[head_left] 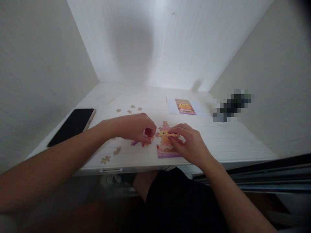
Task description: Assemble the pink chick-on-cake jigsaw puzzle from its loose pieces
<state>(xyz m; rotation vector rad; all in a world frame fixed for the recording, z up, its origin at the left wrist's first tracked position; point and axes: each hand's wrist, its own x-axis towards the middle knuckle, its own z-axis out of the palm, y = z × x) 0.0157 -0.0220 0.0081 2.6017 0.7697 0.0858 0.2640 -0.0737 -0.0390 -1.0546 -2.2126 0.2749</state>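
A partly assembled jigsaw puzzle [165, 142] lies near the table's front edge, showing a yellow figure with a pink top and a purple lower border. My right hand [191, 142] rests over its right side, thumb and forefinger closed on a jigsaw piece [174, 135] at the figure's face. Just left of the puzzle, my left hand [138, 126] is curled with its fingertips pinched together. What they hold, if anything, is hidden. Loose purple and orange jigsaw pieces [145, 144] lie under and beside that hand.
Several loose pieces [118, 110] are scattered at the back left, others [105, 160] near the front edge. A picture card [185, 106] of the yellow figure lies on white paper [172, 106] behind. A dark phone [73, 126] sits left; a pixelated object [230, 106] stands right. Walls enclose the table.
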